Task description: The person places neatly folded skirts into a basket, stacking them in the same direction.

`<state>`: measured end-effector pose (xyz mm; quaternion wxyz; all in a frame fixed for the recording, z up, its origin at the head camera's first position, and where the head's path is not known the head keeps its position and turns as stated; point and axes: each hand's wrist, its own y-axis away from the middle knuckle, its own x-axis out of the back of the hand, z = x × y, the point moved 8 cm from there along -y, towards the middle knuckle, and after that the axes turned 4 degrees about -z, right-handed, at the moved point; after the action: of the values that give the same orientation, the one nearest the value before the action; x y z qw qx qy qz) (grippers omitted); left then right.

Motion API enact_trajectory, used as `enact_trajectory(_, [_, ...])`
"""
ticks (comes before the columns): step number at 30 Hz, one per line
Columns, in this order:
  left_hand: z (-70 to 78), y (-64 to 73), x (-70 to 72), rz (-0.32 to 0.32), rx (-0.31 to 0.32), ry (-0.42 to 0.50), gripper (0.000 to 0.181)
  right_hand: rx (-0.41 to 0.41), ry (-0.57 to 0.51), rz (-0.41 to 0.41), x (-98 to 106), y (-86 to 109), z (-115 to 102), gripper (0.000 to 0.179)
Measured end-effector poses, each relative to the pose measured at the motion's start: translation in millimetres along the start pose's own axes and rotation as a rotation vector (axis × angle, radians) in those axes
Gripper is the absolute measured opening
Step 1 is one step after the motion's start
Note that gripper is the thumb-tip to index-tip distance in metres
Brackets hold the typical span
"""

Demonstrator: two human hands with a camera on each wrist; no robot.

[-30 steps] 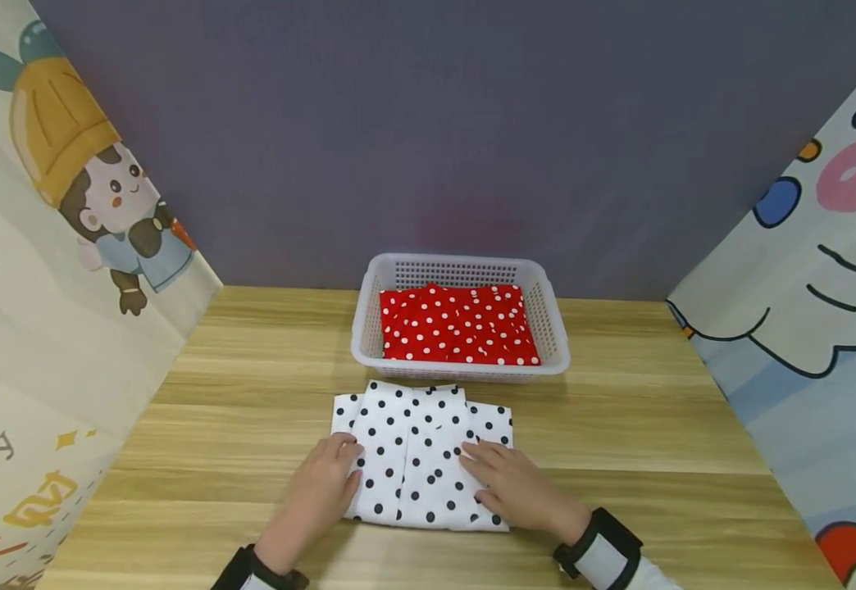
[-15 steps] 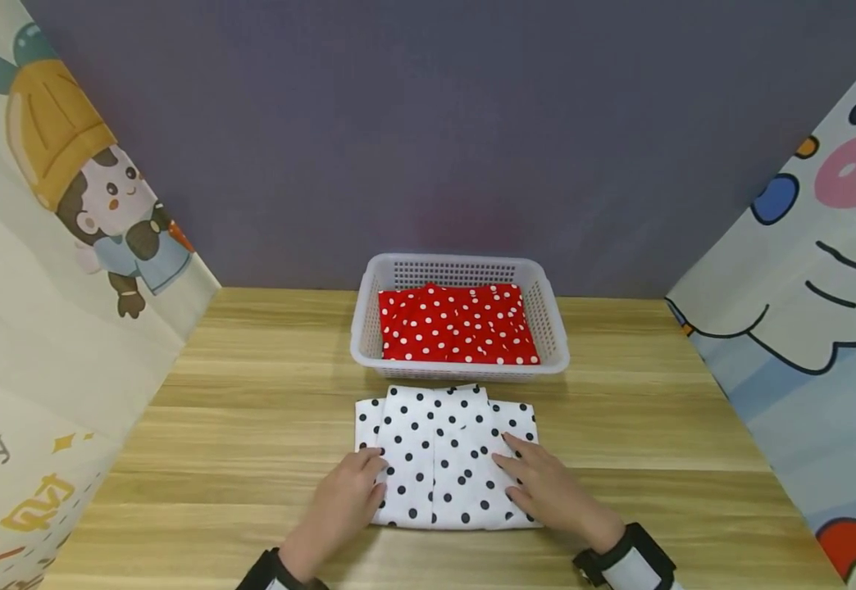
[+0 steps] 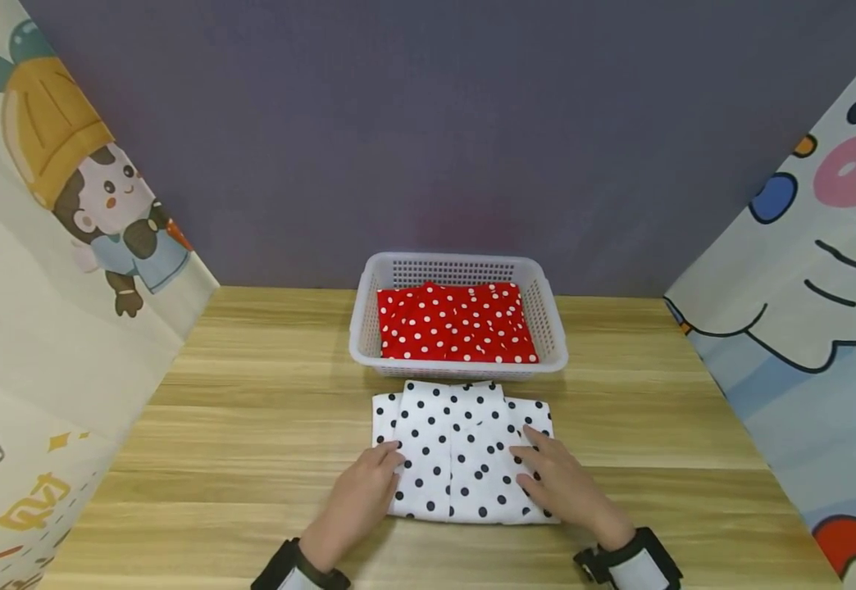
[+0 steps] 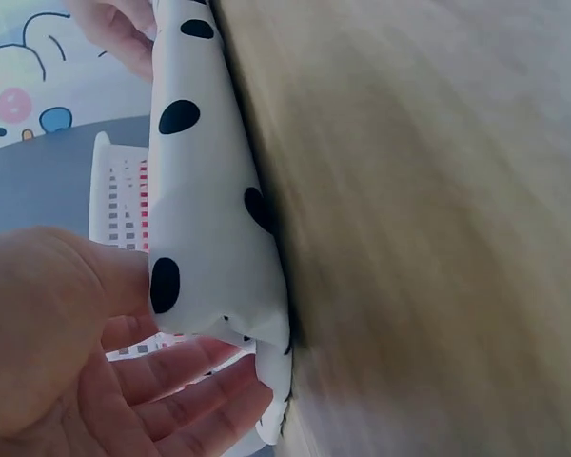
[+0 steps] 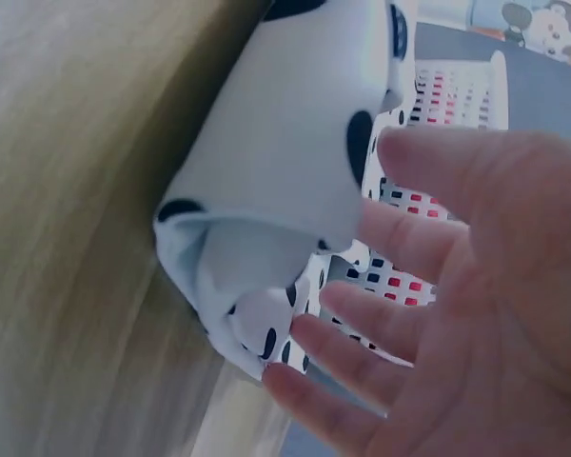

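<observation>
A folded white cloth with black polka dots (image 3: 465,459) lies flat on the wooden table, a wider layer showing at both sides of its far end. At its left edge is my left hand (image 3: 361,492), thumb over the top and straight fingers against the side fold in the left wrist view. My right hand (image 3: 568,483) rests at the opposite edge with fingers spread. In the right wrist view, its fingertips (image 5: 309,328) reach the cloth's layered side, where the rolled fold (image 5: 257,276) gapes a little.
Just beyond the cloth stands a white perforated plastic basket (image 3: 559,348) holding a folded red cloth with white dots (image 3: 457,324). A dark grey panel (image 3: 428,147) rises behind the table (image 3: 251,393). Cartoon-printed sheets flank it left (image 3: 44,344) and right (image 3: 782,287).
The dotted white cloth has slid to the right along the table, both hands moving with it at its sides. It now sits more squarely in front of the basket, which stays put.
</observation>
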<state>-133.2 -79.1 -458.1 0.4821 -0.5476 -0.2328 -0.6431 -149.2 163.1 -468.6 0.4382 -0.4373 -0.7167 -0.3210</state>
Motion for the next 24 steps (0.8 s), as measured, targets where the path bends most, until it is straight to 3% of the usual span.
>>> enact_trajectory(7, [-5.3,-13.6,2.2,0.020,0.069,0.004,0.022,-0.199,-0.013,0.123,9,-6.5,18,0.046])
enact_trajectory(12, [-12.1,-27.1,6.5,0.031,0.155,-0.012,0.022,-0.337,-0.056,0.145,17,-9.8,28,0.048])
enact_trajectory(19, [-27.9,-42.4,3.7,-0.053,0.329,0.014,0.032,-0.464,-0.077,0.127,21,-13.4,37,0.052])
enact_trajectory(24, [-33.6,-48.6,-0.1,-0.117,0.404,0.016,0.036,-0.518,-0.070,0.092,20,-16.9,39,0.053])
